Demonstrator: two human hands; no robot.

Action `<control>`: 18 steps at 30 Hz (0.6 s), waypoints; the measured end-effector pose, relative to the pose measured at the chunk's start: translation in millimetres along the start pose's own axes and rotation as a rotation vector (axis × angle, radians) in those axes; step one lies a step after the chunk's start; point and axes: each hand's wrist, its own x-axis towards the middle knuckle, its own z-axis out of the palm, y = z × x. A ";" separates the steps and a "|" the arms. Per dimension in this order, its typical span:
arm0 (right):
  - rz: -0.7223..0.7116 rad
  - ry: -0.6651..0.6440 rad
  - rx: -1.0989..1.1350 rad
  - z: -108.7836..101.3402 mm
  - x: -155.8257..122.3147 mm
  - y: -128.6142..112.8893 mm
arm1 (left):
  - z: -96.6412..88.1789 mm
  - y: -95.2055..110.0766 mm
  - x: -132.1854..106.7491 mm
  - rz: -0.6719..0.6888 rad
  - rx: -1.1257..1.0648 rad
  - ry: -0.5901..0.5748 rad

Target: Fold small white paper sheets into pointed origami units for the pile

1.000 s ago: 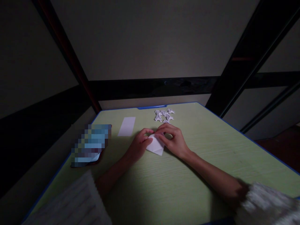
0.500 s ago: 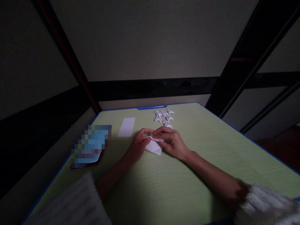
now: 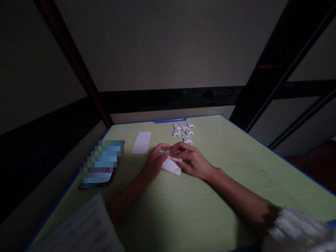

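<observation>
Between my hands a partly folded piece of white paper (image 3: 172, 166) rests low over the table, its near corner pointing toward me. My left hand (image 3: 156, 160) pinches its left side, thumb on top near the upper edge. Fingers of my right hand (image 3: 193, 159) are closed on the upper right side, at a narrow folded flap. The two hands' fingertips meet at the top of the sheet and hide part of the fold. Just beyond them lie several small folded paper figures (image 3: 187, 139) in a cluster.
A flat white paper strip (image 3: 141, 142) lies left of my hands. Farther left is a phone-like object (image 3: 105, 162), blurred by pixelation, with a dark reddish edge. The pale green table (image 3: 236, 157) has a blue rim, and a panelled wall stands behind it.
Both thumbs and fingertips have shifted slightly along the upper fold, and the folded flap looks flatter. The paper's near corner has moved a little toward me.
</observation>
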 end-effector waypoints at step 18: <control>0.475 0.246 0.681 7.9 10.6 -0.7 | 3.9 13.0 -9.9 0.230 0.354 0.119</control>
